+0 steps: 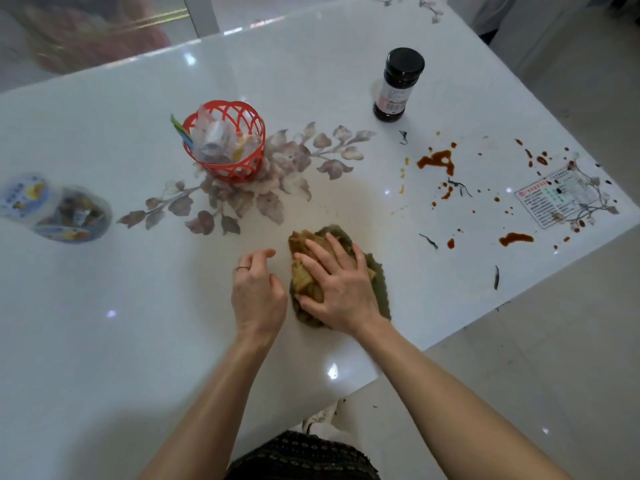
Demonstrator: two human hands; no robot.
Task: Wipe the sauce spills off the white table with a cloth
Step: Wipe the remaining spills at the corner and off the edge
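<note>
Right hand [337, 285] lies palm down on cloth [301, 244], fingers spread and nearly straight, pressing it flat to the table [138, 306]. The thumb sits at the wad's lower left edge, and there is no real pinch. Left hand [258, 289] is just left of the cloth with fingers loosely curled, holding nothing; contact with the table can't be told.

Cloth sits at centre frame, slightly right and near the table's lower edge. It is a bunched wad, green underneath with a tan, stained fold on top. Long axis is weak, roughly up-down in the frame, and the tan corner points upper left.

Handling guess:
- Soft, light and limp, probably damp, so it will deform rather than slide as a block.
- Best held by a flat palm over the middle with fingers wrapping the far edge, so the wad stays together.
- Glossy top looks slick, so the cloth should glide easily.

Spills [436, 159] are well apart from the cloth, at right and upper right of the frame:
- One big orange-brown blot.
- A streak toward the right edge.
- Many small drops, with dark shreds mixed in.
- Some drops lie on a sticker [561, 199] at far right.

Bottle [398, 84] stands upright above the spills. Basket [225, 143] is upper centre-left and a blurred jar [55, 209] is at far left.
</note>
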